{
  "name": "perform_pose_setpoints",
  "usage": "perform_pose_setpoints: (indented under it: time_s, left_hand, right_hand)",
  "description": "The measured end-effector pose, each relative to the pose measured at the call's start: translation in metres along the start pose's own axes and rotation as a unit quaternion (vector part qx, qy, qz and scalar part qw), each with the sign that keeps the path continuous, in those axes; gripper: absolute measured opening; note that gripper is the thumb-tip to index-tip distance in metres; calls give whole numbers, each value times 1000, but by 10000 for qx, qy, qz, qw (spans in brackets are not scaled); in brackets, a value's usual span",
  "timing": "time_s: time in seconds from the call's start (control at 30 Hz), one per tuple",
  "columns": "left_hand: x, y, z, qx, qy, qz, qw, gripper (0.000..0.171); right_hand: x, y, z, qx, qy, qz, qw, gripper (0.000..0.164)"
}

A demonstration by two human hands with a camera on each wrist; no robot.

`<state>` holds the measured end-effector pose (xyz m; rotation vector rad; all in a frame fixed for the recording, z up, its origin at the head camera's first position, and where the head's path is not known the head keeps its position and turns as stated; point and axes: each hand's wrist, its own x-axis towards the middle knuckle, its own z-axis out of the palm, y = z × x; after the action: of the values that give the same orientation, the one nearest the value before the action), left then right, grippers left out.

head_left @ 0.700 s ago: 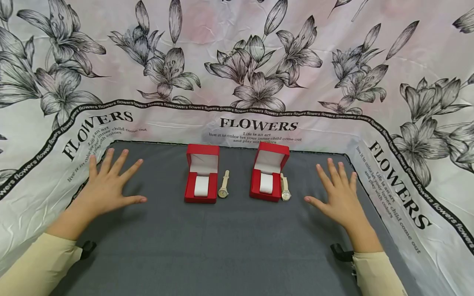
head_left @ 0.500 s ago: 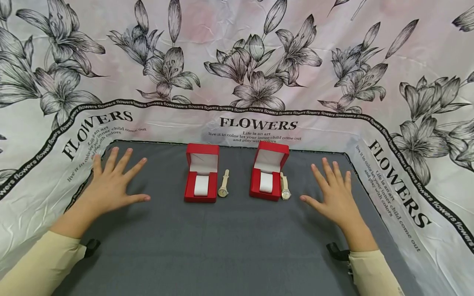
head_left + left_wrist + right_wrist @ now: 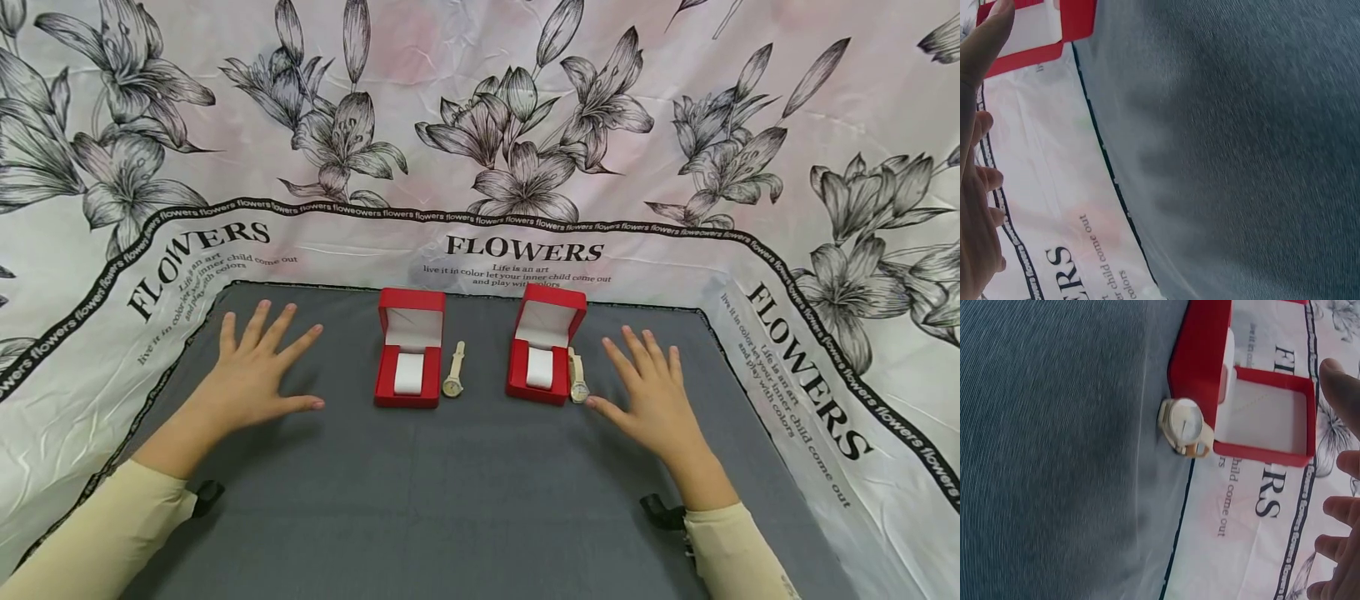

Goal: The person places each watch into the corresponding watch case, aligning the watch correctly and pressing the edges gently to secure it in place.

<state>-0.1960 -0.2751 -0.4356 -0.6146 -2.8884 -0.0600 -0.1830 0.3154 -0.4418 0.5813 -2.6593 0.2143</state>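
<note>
Two red watch boxes stand with lids raised, each with a white cushion inside: the left box (image 3: 386,392) and the right box (image 3: 517,379). A cream-strapped watch (image 3: 453,379) lies just right of the left box. Beside the right box's right wall is a second watch (image 3: 578,387), its round dial plain in the right wrist view. My left hand (image 3: 251,383) hovers with spread fingers to the left of the left box. Close to the second watch, my right hand (image 3: 652,400) is also spread and holds nothing; its thumb tip appears near the dial.
A grey cloth (image 3: 420,500) covers the table. Behind and along both sides hangs a white flower-printed sheet (image 3: 525,250) with black lettering. Each sleeve has a black strap piece (image 3: 662,512) at the wrist.
Both hands have moved inward, the left one rightward and the right one leftward, toward the boxes. The boxes and watches have stayed where they were.
</note>
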Motion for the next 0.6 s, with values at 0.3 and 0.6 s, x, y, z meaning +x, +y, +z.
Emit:
perform_pose_setpoints:
  time_s: [0.3, 0.6]
  left_hand:
    - [15, 15, 3, -333, -80, 141, 9993, 108]
    - [22, 30, 4, -625, -241, 255, 9974, 106]
  right_hand:
    - [6, -14, 7, 271, 5, 0, 9996, 94]
    - [12, -31, 12, 494, -111, -144, 9986, 88]
